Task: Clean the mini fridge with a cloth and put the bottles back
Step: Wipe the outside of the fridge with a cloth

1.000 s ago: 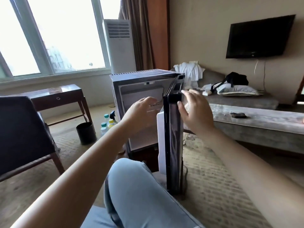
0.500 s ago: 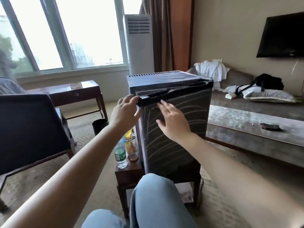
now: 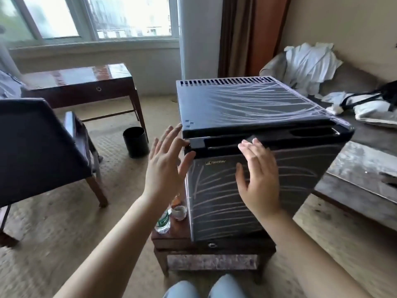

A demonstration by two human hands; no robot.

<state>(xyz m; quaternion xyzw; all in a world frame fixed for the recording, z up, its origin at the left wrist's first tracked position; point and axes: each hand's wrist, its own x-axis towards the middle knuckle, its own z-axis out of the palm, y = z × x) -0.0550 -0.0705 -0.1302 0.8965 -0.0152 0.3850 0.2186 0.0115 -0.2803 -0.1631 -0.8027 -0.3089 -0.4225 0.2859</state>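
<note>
Both hands, the left hand and right hand, have fingers spread and hold nothing, close to the shut, streaked door of the mini fridge. Bottles stand outside on the tabletop below the left fingers; their return appears outstanding.

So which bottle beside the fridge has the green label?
The clear bottle nearest the camera, leftmost on the stand; the others behind it lack green.
</note>
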